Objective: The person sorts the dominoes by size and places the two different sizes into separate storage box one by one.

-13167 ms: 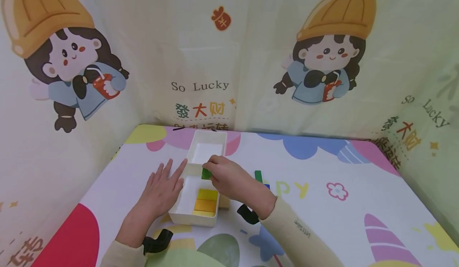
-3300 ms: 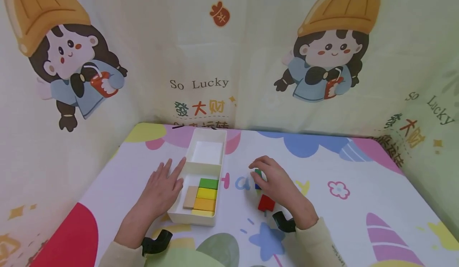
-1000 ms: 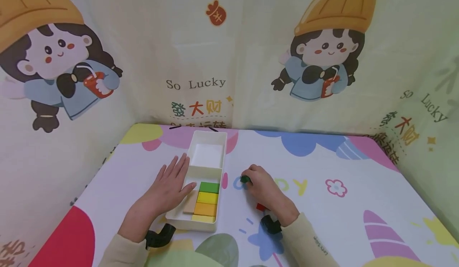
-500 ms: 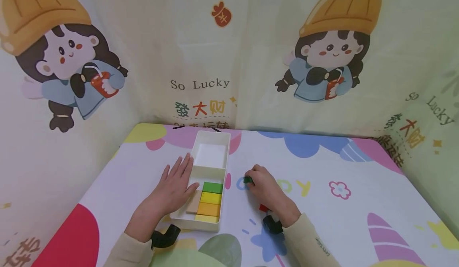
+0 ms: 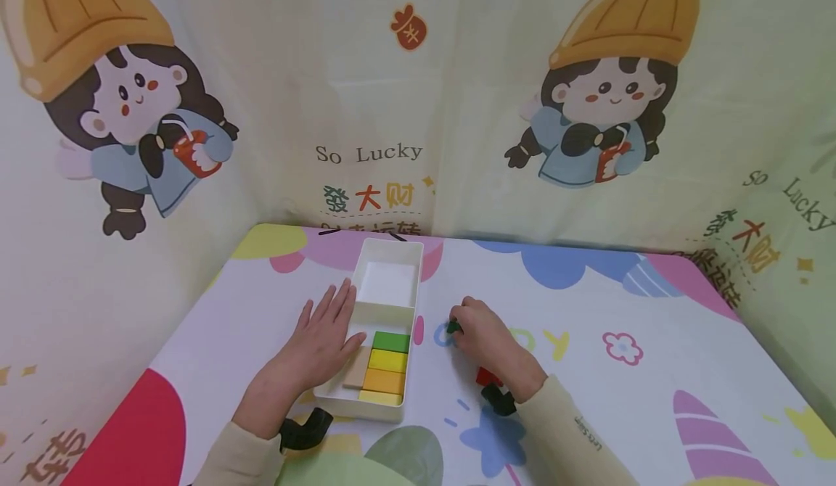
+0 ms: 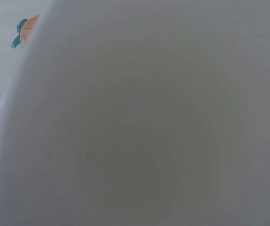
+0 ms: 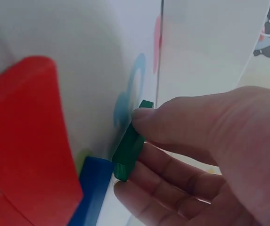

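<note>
My right hand (image 5: 483, 337) pinches a slim dark green wooden block (image 7: 129, 150) between thumb and fingers, low above the table to the right of a white two-compartment box (image 5: 358, 409). My left hand (image 5: 320, 344) lies along the box's left side, fingers straight, thumb over the rim. Inside the near compartment lie a green block (image 5: 392, 342), a yellow block (image 5: 388, 360), an orange block (image 5: 383, 381), a pale yellow block (image 5: 381, 397) and a tan block (image 5: 357, 368). The far compartment shows its bare floor. A blurred pale surface fills most of the left wrist view.
Red blocks (image 7: 31, 136) and a blue block (image 7: 94, 193) are close to my right hand on the table; in the head view my forearm partly covers the red (image 5: 488, 376). A patterned cloth (image 5: 457, 109) hangs behind the table.
The green block, in my right hand 13 seconds ago, now lies in the box, as does the tan one. Since 3.3 seconds ago my right hand has pinched the dark green block.
</note>
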A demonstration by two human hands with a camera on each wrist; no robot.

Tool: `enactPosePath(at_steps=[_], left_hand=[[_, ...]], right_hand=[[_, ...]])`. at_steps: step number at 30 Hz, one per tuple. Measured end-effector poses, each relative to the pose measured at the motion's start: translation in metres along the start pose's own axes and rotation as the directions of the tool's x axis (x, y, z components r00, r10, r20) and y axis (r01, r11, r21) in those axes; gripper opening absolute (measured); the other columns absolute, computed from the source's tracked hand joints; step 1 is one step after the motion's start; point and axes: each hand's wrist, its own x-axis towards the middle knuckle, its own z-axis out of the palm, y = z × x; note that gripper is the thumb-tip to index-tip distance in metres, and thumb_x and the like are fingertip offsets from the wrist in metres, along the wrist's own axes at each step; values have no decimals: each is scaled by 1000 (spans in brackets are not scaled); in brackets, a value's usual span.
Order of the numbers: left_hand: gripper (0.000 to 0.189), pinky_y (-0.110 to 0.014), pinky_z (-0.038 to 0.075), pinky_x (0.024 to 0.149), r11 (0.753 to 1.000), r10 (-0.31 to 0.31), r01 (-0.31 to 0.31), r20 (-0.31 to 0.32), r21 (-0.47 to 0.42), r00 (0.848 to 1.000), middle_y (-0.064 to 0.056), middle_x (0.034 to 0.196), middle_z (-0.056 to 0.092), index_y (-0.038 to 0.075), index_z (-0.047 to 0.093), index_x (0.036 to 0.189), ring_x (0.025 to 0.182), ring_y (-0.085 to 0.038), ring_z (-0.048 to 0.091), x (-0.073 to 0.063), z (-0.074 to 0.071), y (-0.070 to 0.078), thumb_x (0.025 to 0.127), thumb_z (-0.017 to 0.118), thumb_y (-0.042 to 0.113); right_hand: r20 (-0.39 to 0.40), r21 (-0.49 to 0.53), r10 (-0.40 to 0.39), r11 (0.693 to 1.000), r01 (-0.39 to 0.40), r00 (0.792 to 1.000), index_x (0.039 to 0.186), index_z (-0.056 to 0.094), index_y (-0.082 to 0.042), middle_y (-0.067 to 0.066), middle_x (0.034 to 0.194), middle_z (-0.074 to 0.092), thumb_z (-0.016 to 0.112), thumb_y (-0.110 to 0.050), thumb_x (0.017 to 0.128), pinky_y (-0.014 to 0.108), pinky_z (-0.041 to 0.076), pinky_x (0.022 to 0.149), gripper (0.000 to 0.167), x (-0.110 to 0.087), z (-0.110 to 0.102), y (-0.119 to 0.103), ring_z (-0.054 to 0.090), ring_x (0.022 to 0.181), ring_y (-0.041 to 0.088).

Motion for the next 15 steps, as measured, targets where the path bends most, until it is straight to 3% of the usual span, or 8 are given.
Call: enactPosePath(at_steps=[7, 15], left_hand=[[76, -67, 12, 119, 1000, -8, 8, 4, 1, 1000, -19, 166, 12, -1, 16, 157, 152, -42, 13, 1, 0, 1, 100, 53, 34], [78, -68, 9, 119, 998, -13, 14, 12, -63, 1000, -18, 167, 11, 1, 15, 158, 153, -42, 10, 2, 0, -5, 100, 52, 38]], right_hand=[[-17, -4, -31, 1000, 31, 999, 106, 73, -2, 8, 91, 63, 76, -4, 83, 32, 58, 82, 23, 3, -9, 0, 57, 83, 18], [-69, -9, -95, 995, 95, 993, 109, 73, -3, 9, 95, 64, 75, -6, 85, 31, 59, 84, 24, 17, -34, -15, 59, 88, 18]])
